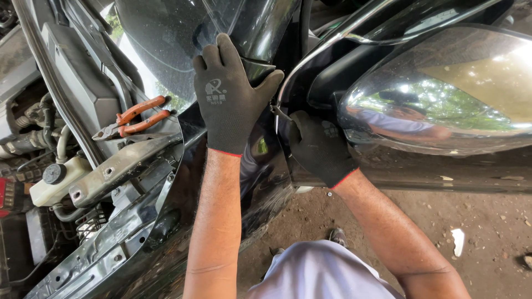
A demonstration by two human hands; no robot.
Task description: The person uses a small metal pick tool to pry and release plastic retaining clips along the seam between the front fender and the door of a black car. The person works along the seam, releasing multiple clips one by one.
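Gloves cover both our hands, dark knit ones with a red hem at the wrist. Our left hand (230,99) lies flat and spread on the glossy black car fender (266,182), at its upper rear corner where it meets the base of the windscreen pillar; the fingers are extended and gripping nothing, the thumb hooked toward the fender's edge. Our right hand (318,147) is curled at the gap between the fender's rear edge and the black car door (443,169), just below the large chrome mirror housing (443,91); its fingers are tucked into the seam, and we cannot tell whether they pinch anything there. The two hands sit just beside each other, with the fender edge between them. Pliers with orange handles (133,119) rest on the cowl at the edge of the open engine bay, well apart from our left hand. A white plastic reservoir with a black cap (55,180) sits lower in the bay.
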